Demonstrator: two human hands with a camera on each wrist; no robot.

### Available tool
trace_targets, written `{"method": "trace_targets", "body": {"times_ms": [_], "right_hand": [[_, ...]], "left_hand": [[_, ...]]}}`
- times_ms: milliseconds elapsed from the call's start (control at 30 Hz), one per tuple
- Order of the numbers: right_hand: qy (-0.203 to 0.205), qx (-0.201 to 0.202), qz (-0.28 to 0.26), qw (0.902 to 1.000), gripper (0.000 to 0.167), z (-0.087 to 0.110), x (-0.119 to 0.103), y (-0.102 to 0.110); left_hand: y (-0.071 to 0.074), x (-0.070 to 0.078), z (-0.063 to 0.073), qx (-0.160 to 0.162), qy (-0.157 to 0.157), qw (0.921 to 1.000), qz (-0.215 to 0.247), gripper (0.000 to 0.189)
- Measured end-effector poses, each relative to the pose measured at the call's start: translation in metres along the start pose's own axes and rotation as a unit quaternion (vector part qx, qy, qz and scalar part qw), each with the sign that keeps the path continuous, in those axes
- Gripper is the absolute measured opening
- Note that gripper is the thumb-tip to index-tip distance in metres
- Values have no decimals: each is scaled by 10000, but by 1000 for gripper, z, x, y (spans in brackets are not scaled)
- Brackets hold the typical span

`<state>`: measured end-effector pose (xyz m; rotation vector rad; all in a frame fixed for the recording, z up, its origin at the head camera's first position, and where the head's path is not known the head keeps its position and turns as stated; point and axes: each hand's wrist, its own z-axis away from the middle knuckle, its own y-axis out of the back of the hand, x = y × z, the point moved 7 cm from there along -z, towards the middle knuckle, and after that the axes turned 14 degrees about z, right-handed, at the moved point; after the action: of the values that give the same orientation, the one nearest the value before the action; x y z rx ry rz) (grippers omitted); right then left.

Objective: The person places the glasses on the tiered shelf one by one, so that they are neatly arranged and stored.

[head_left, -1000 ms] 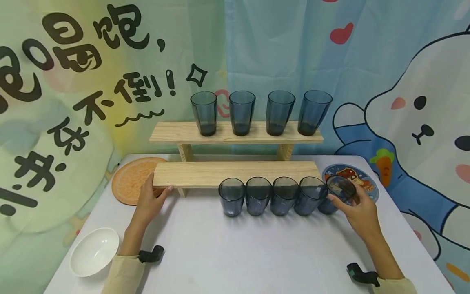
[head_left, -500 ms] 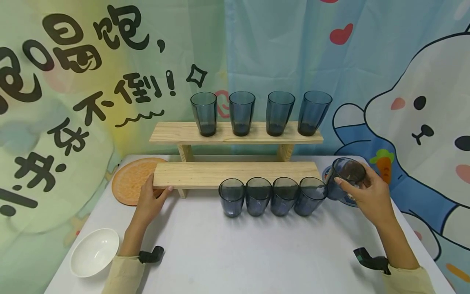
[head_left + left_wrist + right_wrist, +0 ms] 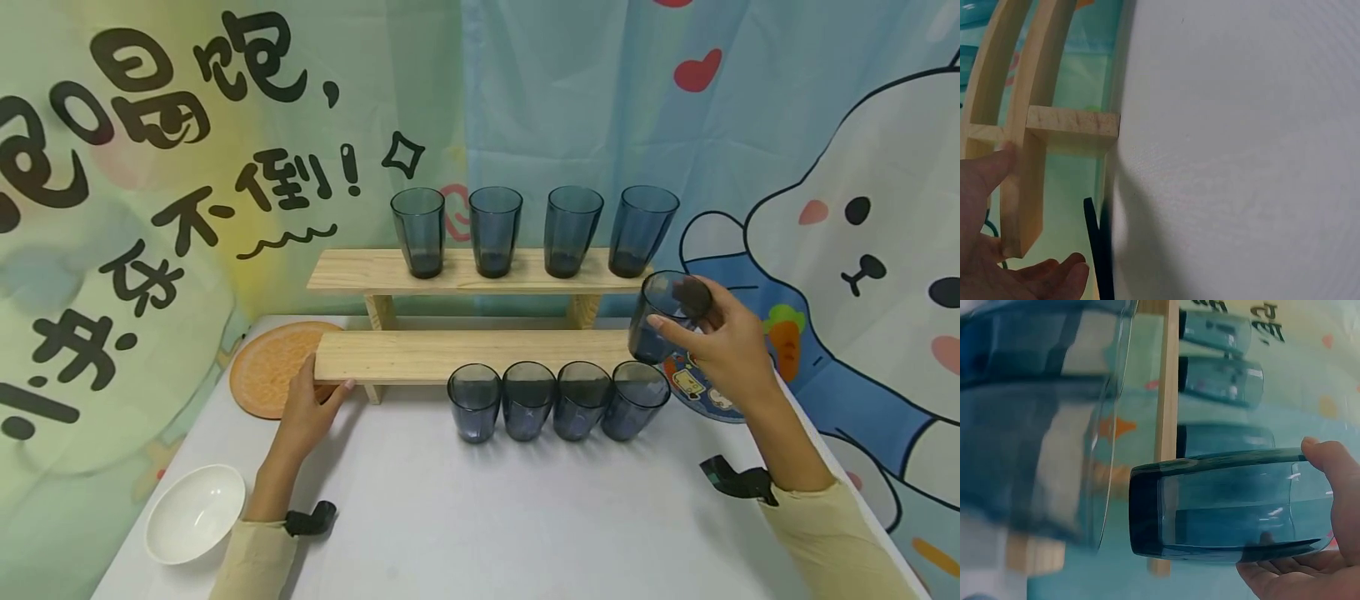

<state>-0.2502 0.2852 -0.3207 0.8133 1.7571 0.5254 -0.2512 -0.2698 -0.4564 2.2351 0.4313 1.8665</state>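
Note:
My right hand (image 3: 727, 354) grips a blue-tinted glass (image 3: 648, 333) near its rim, at the right end of the lower board of a two-tier wooden shelf (image 3: 390, 357). The right wrist view has this glass (image 3: 1229, 512) with the thumb on one side and fingers on the other. Whether its base touches the board cannot be told. At the shelf's left end, my left hand (image 3: 309, 408) holds the lower board, thumb on the front edge. Several similar glasses (image 3: 528, 400) stand in a row before the shelf. Several more glasses (image 3: 495, 229) stand spaced along the top board.
An orange round mat (image 3: 262, 375) lies at the left, partly behind the left hand. Nearer stands a white bowl (image 3: 195, 514). A blue patterned round mat (image 3: 705, 392) lies under the right hand. A printed curtain (image 3: 540, 100) hangs behind the white table (image 3: 487, 517).
My right hand has lifted the glass from the right end of the front row and carried it up, then left toward the lower board. The left hand stays put.

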Motion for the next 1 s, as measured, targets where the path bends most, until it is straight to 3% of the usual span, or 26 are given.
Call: {"method": "trace_targets", "body": {"times_ms": [200,533,800,1000], "right_hand": [[289,-566,-464,9969,83,-15,-35,-30],[682,-1398,-636,9858,89,-32,-106,-87],[1153,-1767,-1029,9721,90,-35,-161,-136],[1362,-1766,-1376,9650,89,-35,-195,-166]], "left_hand": [[0,-2,0,34,4,10000,-31,73],[1,-1,2,73,45,9998,-196,78],[3,-2,3,103,170,9994,-288,82],[3,-4,4,97,273,9989,-366,85]]}}
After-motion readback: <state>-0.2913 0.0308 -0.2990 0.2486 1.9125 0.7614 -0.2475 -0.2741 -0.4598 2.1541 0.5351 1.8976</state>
